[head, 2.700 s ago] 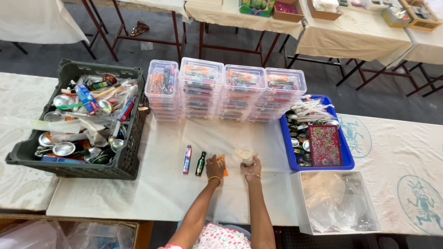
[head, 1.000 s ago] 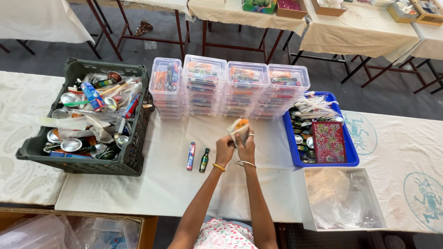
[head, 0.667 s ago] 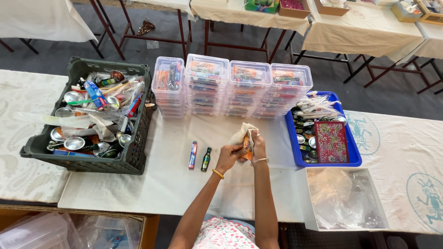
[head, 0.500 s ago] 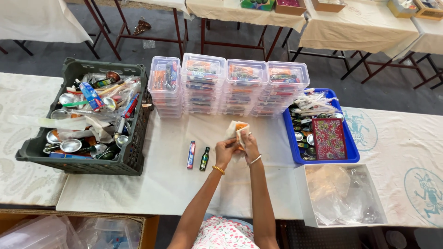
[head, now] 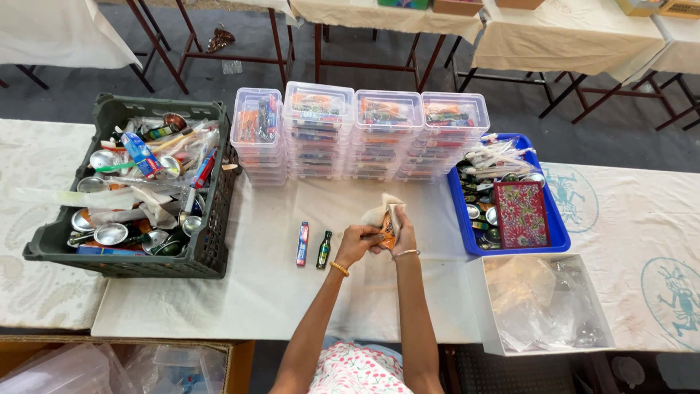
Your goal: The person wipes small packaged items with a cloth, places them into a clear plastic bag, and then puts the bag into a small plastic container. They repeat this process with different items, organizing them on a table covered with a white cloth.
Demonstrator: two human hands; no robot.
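Both hands, left hand [head: 355, 242] and right hand [head: 399, 232], grip what looks like a small orange packet [head: 387, 235] over the white-clothed tabletop [head: 240, 292], cloth-draped tables [head: 561, 33] behind.

Open table in front and left of hands; boxed in behind and on the right.

Bare cloth [head: 240, 299] between the dark crate [head: 124, 255] and the person's arms gives the widest room, w/ only a small tube [head: 302, 244] and a little green bottle [head: 324, 249] lying just left of the left hand [head: 357, 244]. Behind the hands, stacked clear boxes [head: 357, 135] wall off the far edge. Right hand [head: 401, 233] has a narrow strip of table beside it, then the blue tray [head: 510, 211] and, nearer the person, the white bin [head: 543, 303] w/ plastic bags block that side.
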